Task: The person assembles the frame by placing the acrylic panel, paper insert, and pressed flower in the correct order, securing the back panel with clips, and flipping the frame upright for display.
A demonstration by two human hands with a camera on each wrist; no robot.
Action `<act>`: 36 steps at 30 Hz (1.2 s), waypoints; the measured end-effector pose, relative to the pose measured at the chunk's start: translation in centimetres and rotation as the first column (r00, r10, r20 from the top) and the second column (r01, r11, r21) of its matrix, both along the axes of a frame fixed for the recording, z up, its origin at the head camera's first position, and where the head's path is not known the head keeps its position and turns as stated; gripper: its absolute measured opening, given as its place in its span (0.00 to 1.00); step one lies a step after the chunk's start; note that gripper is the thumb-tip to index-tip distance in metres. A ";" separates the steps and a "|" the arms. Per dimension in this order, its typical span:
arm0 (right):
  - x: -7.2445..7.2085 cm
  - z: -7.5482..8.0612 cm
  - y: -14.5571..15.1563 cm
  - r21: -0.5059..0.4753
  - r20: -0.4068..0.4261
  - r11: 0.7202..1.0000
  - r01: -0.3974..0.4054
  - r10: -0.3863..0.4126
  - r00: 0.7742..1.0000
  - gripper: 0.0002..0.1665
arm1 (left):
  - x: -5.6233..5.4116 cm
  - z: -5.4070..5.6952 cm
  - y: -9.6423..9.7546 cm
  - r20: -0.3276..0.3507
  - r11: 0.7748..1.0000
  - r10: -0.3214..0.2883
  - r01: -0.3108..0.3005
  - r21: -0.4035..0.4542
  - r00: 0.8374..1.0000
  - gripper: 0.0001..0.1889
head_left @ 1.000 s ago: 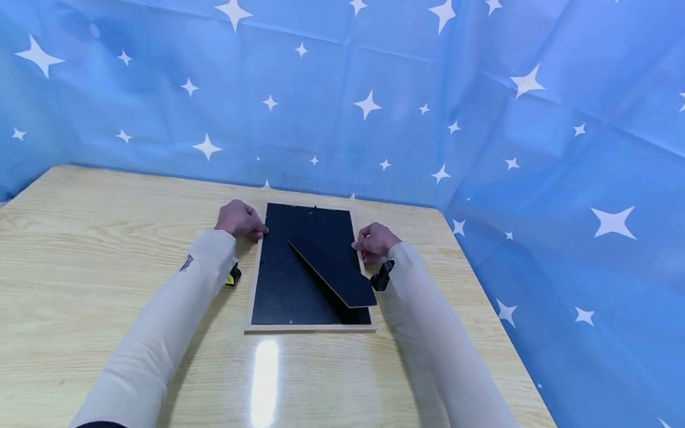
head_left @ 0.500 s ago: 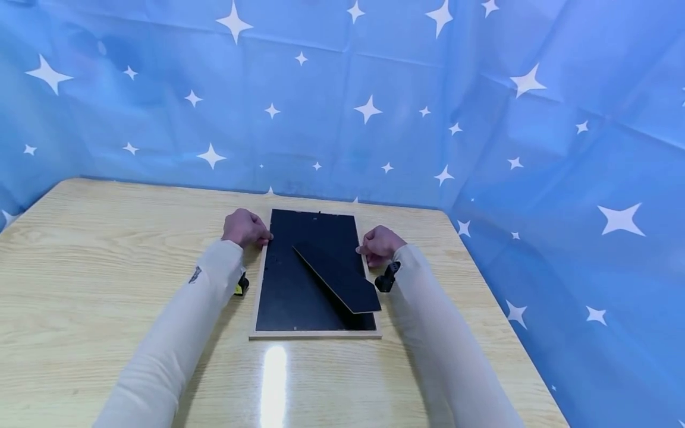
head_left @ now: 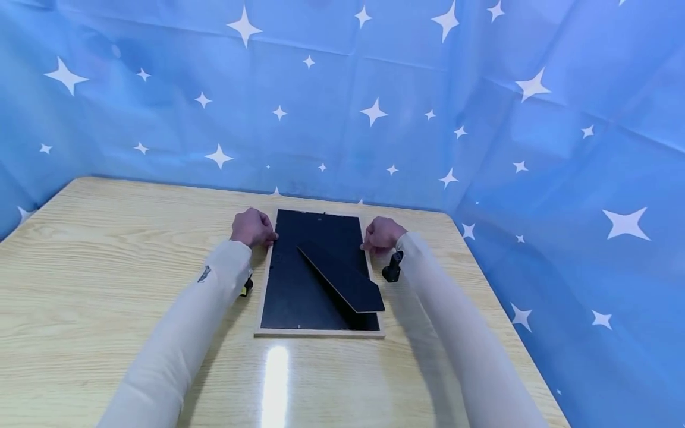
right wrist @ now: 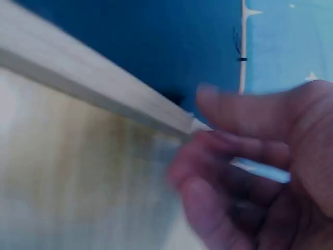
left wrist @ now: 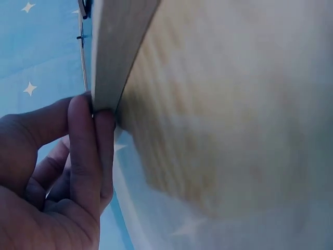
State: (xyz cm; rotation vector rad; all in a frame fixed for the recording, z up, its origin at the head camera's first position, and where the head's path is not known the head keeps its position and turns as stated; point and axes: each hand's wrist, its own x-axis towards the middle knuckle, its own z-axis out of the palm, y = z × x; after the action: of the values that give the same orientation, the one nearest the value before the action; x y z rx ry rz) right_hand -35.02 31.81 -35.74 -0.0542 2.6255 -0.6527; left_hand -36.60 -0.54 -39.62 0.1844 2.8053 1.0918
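A picture frame [head_left: 319, 334] with a pale wooden rim lies back side up on the table; its black backing board [head_left: 286, 285] faces me. The black easel stand [head_left: 342, 276] sticks up aslant from the backing. My left hand [head_left: 253, 228] pinches the left rail, and the left wrist view shows the wooden edge [left wrist: 117, 52] between its fingertips. My right hand [head_left: 383, 233] is at the right rail. In the right wrist view its thumb [right wrist: 244, 112] lies apart from the loosely bent fingers, beside the wooden rail [right wrist: 93, 75]; blur hides whether they touch it.
The light wood table [head_left: 134, 255] extends to the left and in front of the frame. A blue curtain [head_left: 321, 119] with white stars hangs behind the table and along its right side. A small black hook [right wrist: 242, 59] sits on the frame's far edge.
My right hand has shifted slightly away from me along the right rail, and the right forearm has lifted. My left hand keeps its pinch. The whole head view has shifted a little.
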 end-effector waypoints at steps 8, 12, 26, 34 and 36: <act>-4.6 1.3 -2.3 -0.204 -0.086 0.979 0.017 -0.035 0.996 0.13 | 0.0 -0.2 0.6 -0.110 0.994 -0.048 0.037 -0.100 0.993 0.14; -6.9 0.6 -3.9 -0.156 -0.142 0.988 0.017 -0.039 0.989 0.13 | 0.2 -0.1 0.9 -0.110 0.979 -0.071 0.047 -0.200 0.991 0.18; -8.5 -1.8 -6.3 0.001 -0.332 1.000 -0.027 0.025 0.943 0.11 | 8.1 3.1 0.5 0.106 0.867 -0.345 0.360 -0.343 0.932 0.33; -8.6 -2.3 -6.5 0.046 -0.357 0.999 -0.026 0.041 0.933 0.08 | 14.0 2.9 2.0 0.157 0.769 -0.413 0.435 -0.469 0.897 0.67; -8.6 -2.5 -6.6 0.061 -0.344 0.998 -0.031 0.050 0.937 0.07 | 14.4 2.5 2.2 0.124 0.774 -0.402 0.409 -0.483 0.907 0.61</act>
State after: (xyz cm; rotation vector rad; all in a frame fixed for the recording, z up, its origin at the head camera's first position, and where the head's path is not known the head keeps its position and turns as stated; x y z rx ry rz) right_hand -43.60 25.18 -38.29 -0.2265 2.9691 -0.6028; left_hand -22.24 1.61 -37.14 0.6822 2.7265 0.2510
